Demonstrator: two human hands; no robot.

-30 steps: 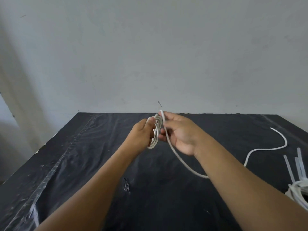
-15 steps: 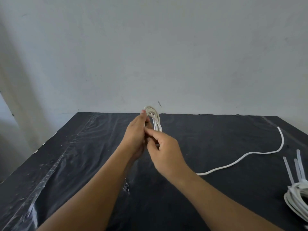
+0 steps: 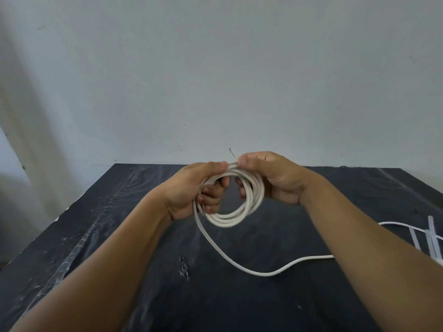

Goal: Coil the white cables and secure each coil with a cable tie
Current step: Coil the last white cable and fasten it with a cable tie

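A white cable coil (image 3: 231,218) of several loops hangs in the air above the black table (image 3: 119,236). My left hand (image 3: 191,190) grips the coil's left side, with fingers curled through the loops. My right hand (image 3: 278,179) holds the coil's top right, thumb and fingers pinching the strands. A loose tail of the same cable (image 3: 254,271) drops from the coil's left side, runs along the table to the right and passes behind my right forearm. It shows again as a cable end (image 3: 393,223) at the far right.
Several translucent white cable ties (image 3: 431,238) lie at the table's right edge. The table is covered in shiny black plastic sheet. A plain grey wall (image 3: 215,80) stands right behind the table's far edge.
The coil has turned to face me and looks wider. My right hand moved from in front of the coil to its top right. The loose tail slid closer across the table.
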